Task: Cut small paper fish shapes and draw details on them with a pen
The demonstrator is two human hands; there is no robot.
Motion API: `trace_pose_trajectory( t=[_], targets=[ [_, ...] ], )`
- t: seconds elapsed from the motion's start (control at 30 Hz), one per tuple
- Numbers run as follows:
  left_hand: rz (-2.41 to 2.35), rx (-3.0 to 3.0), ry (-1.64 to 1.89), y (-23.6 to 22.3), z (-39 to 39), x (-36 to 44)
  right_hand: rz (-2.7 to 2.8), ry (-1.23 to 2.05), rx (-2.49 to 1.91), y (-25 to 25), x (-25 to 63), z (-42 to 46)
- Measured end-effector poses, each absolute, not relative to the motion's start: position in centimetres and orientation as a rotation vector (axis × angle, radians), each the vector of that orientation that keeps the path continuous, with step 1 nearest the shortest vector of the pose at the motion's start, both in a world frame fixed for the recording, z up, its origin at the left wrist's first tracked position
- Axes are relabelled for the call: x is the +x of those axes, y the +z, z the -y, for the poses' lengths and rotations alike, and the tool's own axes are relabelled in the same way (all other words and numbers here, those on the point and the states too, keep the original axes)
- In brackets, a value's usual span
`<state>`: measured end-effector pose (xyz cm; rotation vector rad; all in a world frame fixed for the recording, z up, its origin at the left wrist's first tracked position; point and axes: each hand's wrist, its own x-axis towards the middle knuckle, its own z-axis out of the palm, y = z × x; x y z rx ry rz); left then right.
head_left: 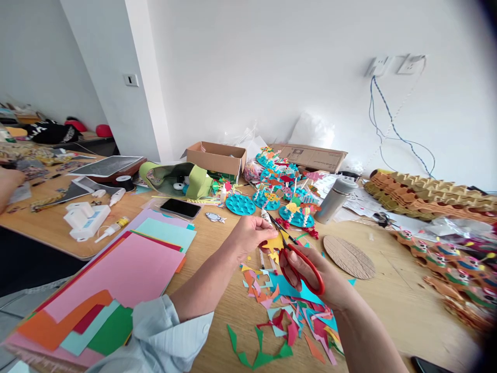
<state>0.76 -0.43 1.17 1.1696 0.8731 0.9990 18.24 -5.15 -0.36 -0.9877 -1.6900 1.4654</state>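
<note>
My left hand [254, 235] pinches a piece of yellow paper [275, 243] above the table. Red-handled scissors [320, 282] are gripped in my right hand [324, 272], with the fingers through the loops. Their blades meet the yellow paper at its right side. Under both hands lie coloured paper scraps [279, 324] in green, red, pink, orange and blue. Just behind the hands, a white tube [266, 215] and blue scalloped discs [240, 204] carrying small paper fish on twisted stems sit on the table.
Coloured paper sheets [151, 264] are stacked at left, near a phone [180, 208] and a white power strip [86, 223]. A metal bottle [337, 201], an oval of cardboard [349, 256] and egg trays [430, 194] stand or lie at right. An open box [216, 158] is behind. Another person's arm [10, 186] shows far left.
</note>
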Motion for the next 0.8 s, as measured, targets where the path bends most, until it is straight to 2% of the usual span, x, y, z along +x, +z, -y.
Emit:
trace_pose_trajectory(
  t=[0.8],
  targets=[
    [-0.908, 1.14, 0.998, 1.51, 0.55, 0.9, 1.706, 1.43, -1.035, -0.23, 17.98, 5.35]
  ],
)
